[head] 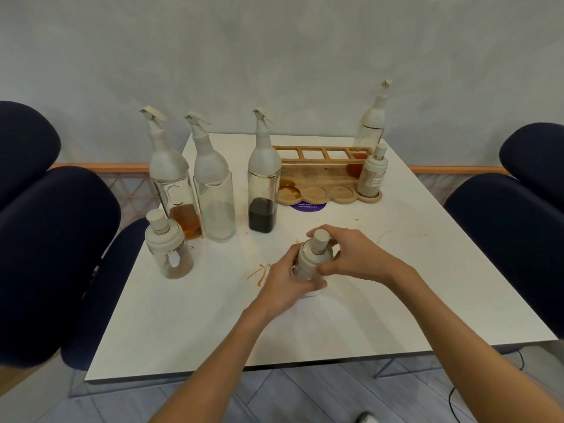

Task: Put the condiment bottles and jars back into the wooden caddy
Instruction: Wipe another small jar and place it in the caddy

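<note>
Both my left hand (283,277) and right hand (351,254) grip the small glass jar (311,264); light, slick, breakable, so hold its body.

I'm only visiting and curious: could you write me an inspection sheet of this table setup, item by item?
Surface: white table, smeared with orange sauce stains.
Job's things: wooden caddy at the back; tall bottle seemingly in its right end slot; pepper jar in its right round seat. Amber bottle, clear bottle, dark bottle and small jar stand on the table, left. Held jar at centre.
Clutter: purple sticker by the caddy.
Grips: left hand and right hand both curl round the held jar.
Cables: dark cable on the floor, right.
Surroundings: dark blue chairs either side; pale wall.
</note>
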Demonstrator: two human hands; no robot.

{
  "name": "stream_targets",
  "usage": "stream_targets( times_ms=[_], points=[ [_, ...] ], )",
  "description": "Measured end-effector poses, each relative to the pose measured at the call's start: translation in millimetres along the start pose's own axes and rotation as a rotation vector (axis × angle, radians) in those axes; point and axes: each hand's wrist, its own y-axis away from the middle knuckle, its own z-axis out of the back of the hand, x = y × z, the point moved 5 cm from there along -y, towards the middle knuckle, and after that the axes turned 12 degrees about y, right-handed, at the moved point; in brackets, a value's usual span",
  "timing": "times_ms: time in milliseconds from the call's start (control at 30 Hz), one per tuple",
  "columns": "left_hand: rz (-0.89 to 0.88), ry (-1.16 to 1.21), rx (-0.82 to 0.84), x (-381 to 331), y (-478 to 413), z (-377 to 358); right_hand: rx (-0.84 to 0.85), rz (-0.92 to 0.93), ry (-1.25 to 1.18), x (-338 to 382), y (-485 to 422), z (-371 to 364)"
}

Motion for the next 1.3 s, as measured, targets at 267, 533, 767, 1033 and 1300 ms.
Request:
stream_targets(
  times_ms=[267,533,767,1033,1300],
  points=[
    [0.039,-0.021,0.024,2,-2,4,-0.041,-0.008,0.031,8,-2,2],
    [0.070,-0.051,0.036,3,-4,4,-0.036,0.141,0.154,15,3,23],
    [0.031,-0.001,-0.007,5,-1,4,-0.269,0.154,0.196,19,6,13],
    [0.029,-0.023,-0.044,0,2,-2,-0.314,0.049,0.128,17,9,5],
    [0.036,-0.091,-0.001,-28,-5,2,-0.051,-0.209,-0.667,-49,29,-38]
  ],
)
